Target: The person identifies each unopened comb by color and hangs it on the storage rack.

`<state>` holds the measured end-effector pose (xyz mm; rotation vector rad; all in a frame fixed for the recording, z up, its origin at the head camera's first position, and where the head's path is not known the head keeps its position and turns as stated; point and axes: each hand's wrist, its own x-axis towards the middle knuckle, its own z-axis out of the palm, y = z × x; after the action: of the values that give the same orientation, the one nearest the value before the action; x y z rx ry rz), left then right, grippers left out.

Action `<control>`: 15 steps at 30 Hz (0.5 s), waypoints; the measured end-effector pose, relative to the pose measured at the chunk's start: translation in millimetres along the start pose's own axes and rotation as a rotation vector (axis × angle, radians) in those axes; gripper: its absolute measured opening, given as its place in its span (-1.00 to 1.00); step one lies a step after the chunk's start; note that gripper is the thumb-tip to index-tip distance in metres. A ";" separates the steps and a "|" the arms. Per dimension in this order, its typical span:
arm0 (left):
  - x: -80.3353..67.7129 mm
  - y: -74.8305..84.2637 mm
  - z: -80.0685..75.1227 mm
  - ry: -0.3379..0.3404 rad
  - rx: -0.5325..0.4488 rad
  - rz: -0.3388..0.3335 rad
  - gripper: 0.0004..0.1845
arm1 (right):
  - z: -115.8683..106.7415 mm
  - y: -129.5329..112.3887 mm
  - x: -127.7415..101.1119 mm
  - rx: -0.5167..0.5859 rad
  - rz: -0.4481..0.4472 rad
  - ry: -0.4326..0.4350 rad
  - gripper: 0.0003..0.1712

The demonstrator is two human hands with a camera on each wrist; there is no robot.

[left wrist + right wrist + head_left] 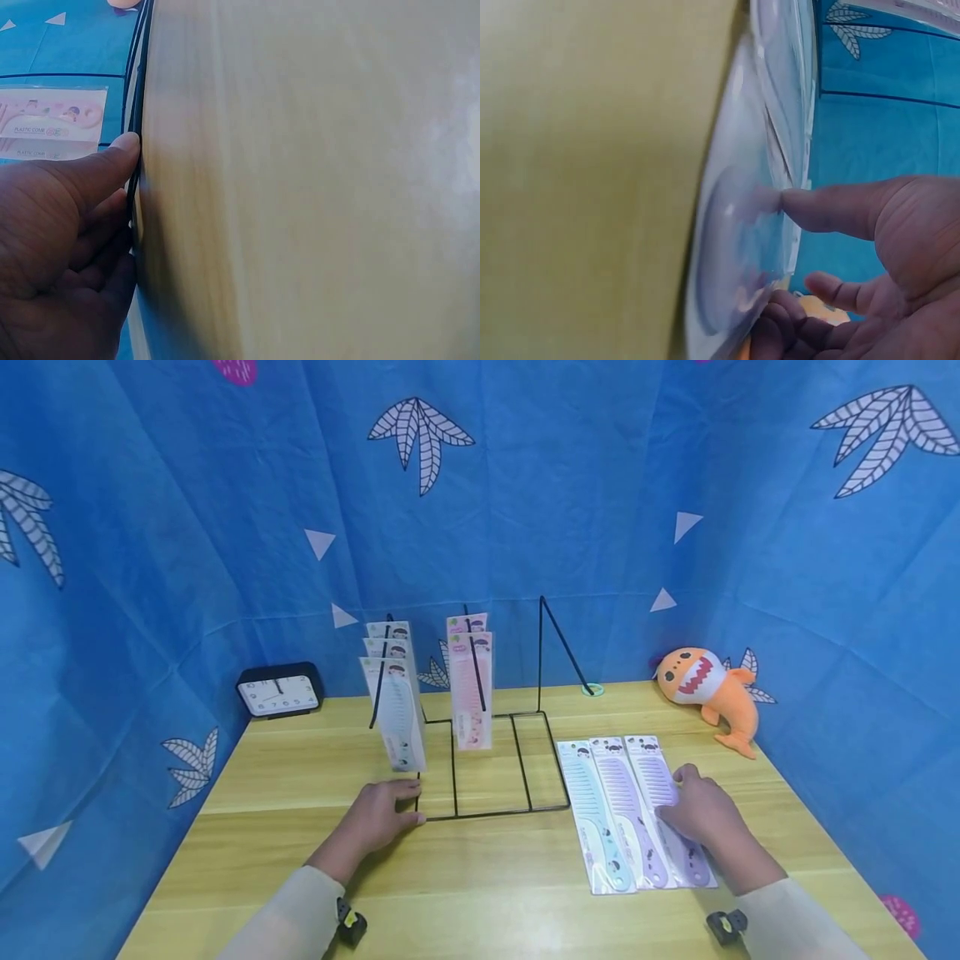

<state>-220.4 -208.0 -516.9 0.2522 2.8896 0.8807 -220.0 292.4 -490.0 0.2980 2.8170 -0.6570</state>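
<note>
Three packaged combs lie side by side on the wooden table [480, 893]: a blue comb [596, 814] and two purple ones [628, 806]. My right hand [693, 806] lies over the rightmost purple comb package [656, 768]. In the right wrist view its thumb [817, 206] presses the clear package [735, 225] while curled fingers [780, 315] hook its edge. My left hand [382, 814] is at the front left corner of the black wire rack [517, 760], thumb [112, 161] and fingertips pinching the base wire [136, 97]. White combs [397, 710] and pink combs [471, 689] hang on the rack.
A black clock [279, 692] stands at the back left. An orange shark plush [708, 687] lies at the back right, and a small green ring [592, 690] sits near the rack's rear. Blue patterned cloth walls close in the table on three sides.
</note>
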 end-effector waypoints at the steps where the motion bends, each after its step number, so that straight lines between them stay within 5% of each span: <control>1: -0.1 0.4 -0.1 -0.003 -0.002 -0.005 -0.47 | -0.7 -0.6 0.1 -0.004 0.006 -0.011 -0.18; 15: 0.1 1.6 -2.2 -0.004 0.000 -0.009 -0.45 | -6.6 1.5 8.9 0.046 0.060 -0.131 0.10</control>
<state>-220.7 -207.8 -514.2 0.2411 2.8844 0.8780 -229.3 298.0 -487.3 0.3343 2.6612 -0.7021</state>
